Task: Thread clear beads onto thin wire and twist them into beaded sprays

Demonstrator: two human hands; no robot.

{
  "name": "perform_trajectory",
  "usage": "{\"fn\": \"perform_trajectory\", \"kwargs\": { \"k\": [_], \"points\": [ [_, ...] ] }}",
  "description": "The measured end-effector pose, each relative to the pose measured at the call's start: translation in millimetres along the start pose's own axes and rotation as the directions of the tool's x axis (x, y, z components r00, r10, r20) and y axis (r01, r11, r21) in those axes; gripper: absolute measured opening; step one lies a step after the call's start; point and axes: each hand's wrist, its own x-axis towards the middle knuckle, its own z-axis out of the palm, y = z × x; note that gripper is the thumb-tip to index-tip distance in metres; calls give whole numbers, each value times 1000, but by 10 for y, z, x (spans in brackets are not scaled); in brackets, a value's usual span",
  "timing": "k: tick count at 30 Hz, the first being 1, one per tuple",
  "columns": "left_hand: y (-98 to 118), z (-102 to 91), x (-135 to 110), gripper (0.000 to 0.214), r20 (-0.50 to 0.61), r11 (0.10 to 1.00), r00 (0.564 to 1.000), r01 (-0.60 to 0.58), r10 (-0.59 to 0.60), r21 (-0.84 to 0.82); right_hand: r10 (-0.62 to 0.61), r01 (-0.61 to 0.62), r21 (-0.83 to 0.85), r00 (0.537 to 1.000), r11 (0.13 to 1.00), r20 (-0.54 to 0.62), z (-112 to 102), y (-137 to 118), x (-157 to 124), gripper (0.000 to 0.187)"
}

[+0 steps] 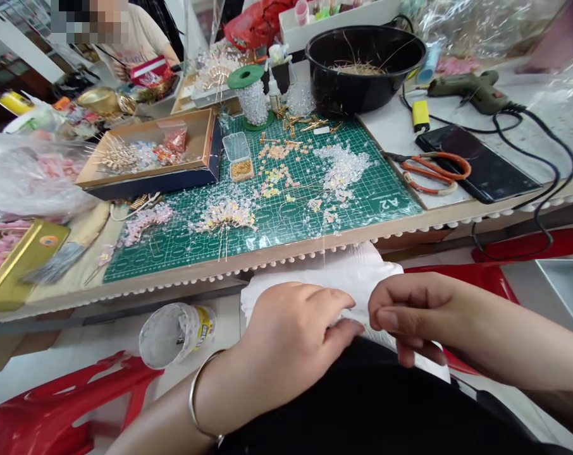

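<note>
Over my lap, my left hand [303, 332] is closed in a pinch, thumb against forefinger. A small pale glint shows at its fingertips, too small to name. Facing it, my right hand [414, 313] is also pinched, thumb on the curled forefinger; whatever it holds is hidden. A white cloth [310, 275] hangs under the table edge behind both hands. Nearest on the green cutting mat [272, 243] lies a beaded hair comb [224, 218] with two wire prongs. Left of it is a pink beaded piece [147, 222]. Loose clear beads [346, 167] and small pastel flowers [277, 182] are scattered beyond.
Orange-handled scissors [438, 167] lie against a dark phone [480, 161], near a glue gun [476, 88] and its cable. A black basin [362, 72], a bead spool [252, 95] and a cardboard box [148, 158] stand behind. Another person [141, 35] sits across the table.
</note>
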Motion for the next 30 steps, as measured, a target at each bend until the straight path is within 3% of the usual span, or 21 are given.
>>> {"fn": "perform_trajectory", "kwargs": {
  "k": [5,9,11,13,15,18,19,20,21,26,30],
  "points": [
    [-63,-51,-52,5,61,965,993,109,-97,-237,4,0,59,998,998,-70,-81,86,-86,31],
    [-60,-85,-87,8,56,961,991,131,-121,-242,-15,16,30,999,999,-49,-92,122,-80,37],
    [-61,-85,-102,11,16,966,995,103,-102,-237,-32,30,-45,998,999,-57,-82,129,-68,38],
    [-66,-86,-111,13,-16,970,996,79,-85,-231,-129,94,-254,984,962,-125,-61,126,-74,36],
    [-71,-89,-112,16,-32,975,997,67,-75,-213,-385,215,-554,899,804,-210,-16,105,-108,29],
    [-69,-90,-92,16,-28,976,996,80,-88,-201,-785,312,-864,603,396,-142,124,35,-172,24],
    [-66,-89,-82,16,-19,974,995,93,-99,-208,-848,328,-898,523,292,-85,187,9,-180,27],
    [-64,-86,-72,15,-8,970,994,105,-109,-221,-875,350,-910,484,221,-26,253,-15,-175,31],
    [-61,-83,-64,15,1,964,993,115,-118,-238,-880,372,-907,474,197,4,315,-33,-156,32],
    [-65,-82,-70,12,26,941,984,178,-178,-287,-774,305,-920,634,248,2,445,-3,34,23],
    [-66,-100,-81,12,43,925,975,220,-218,-310,-748,314,-916,663,250,23,399,48,101,23]
  ]
}}
